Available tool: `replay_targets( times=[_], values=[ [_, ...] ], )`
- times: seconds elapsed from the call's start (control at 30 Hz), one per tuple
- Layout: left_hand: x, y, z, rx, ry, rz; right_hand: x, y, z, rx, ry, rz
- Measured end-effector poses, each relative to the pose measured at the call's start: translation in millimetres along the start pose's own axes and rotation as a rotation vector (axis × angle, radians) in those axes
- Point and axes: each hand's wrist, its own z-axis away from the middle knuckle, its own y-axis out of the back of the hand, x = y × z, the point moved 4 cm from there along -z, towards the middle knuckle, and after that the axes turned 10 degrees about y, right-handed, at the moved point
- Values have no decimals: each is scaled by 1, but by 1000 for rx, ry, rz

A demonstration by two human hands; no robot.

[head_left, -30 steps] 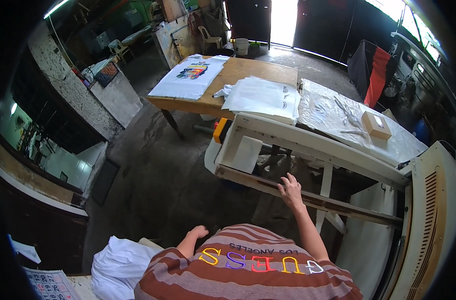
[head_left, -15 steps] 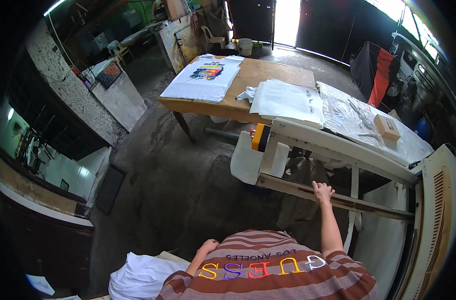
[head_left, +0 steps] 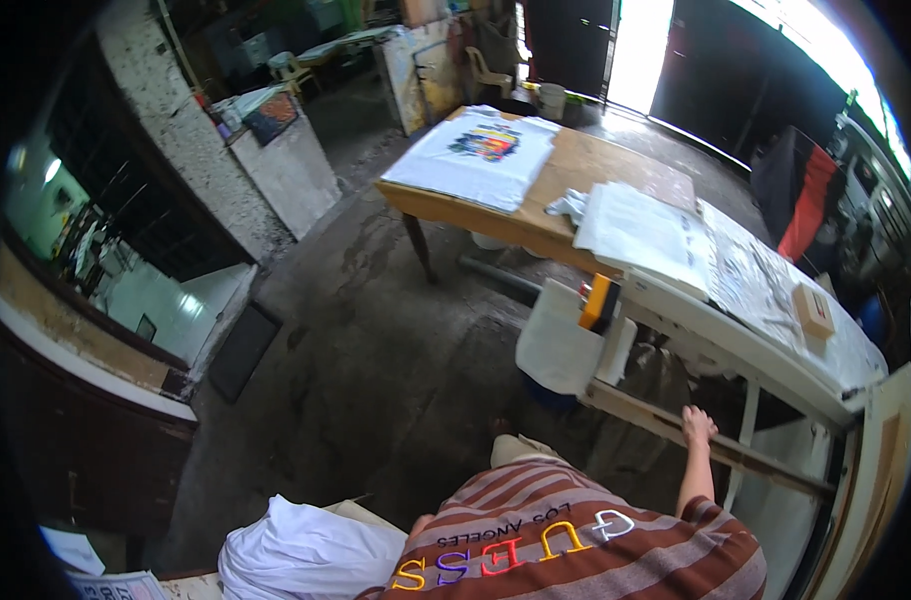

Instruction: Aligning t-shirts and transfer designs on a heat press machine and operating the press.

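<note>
My right hand (head_left: 698, 426) has its fingers curled over the lower rail (head_left: 656, 420) of a pale metal frame. Only a small part of my left hand (head_left: 422, 522) shows beside my striped shirt; its fingers are hidden. Close to it lies a bunched white cloth (head_left: 301, 550). A yellow and black control box (head_left: 600, 303) with a red button is fixed at the frame's near-left end. Below that box hangs a whitish sheet (head_left: 556, 340).
Beyond the frame stands a wooden table (head_left: 631, 165) bearing a printed white T-shirt (head_left: 481, 155) and a stack of white sheets (head_left: 646, 235). A small cardboard box (head_left: 814, 311) rests on a silvery covered surface (head_left: 751, 265). A dark mat (head_left: 246, 348) lies by the left doorway.
My view has swung left, so the table and frame appear farther right. My right hand stays at the rail, its fingers now lower over it. My left hand has become mostly hidden.
</note>
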Motion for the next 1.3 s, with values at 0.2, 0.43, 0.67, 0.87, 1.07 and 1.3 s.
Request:
replay_targets(
  times=[0.2, 0.43, 0.67, 0.87, 1.07, 1.3],
  values=[
    [38, 31, -26, 4, 21, 150, -61, 23, -45, 9, -284, -306],
    [87, 103, -91, 14, 33, 224, -220, 27, -152, 186, -80, -1393],
    [162, 210, -153, 100, -10, 180, -255, 17, -183, -1, -143, -1959],
    [208, 252, -185, 136, 23, 178, -271, 64, -139, -73, -181, -1885],
    [154, 224, -247, -177, -196, -225, -284, 78, -121, 18, -179, -1721],
    [205, 252, -282, -89, -179, -576, -278, 71, -122, 174, -358, -831]
  ],
)
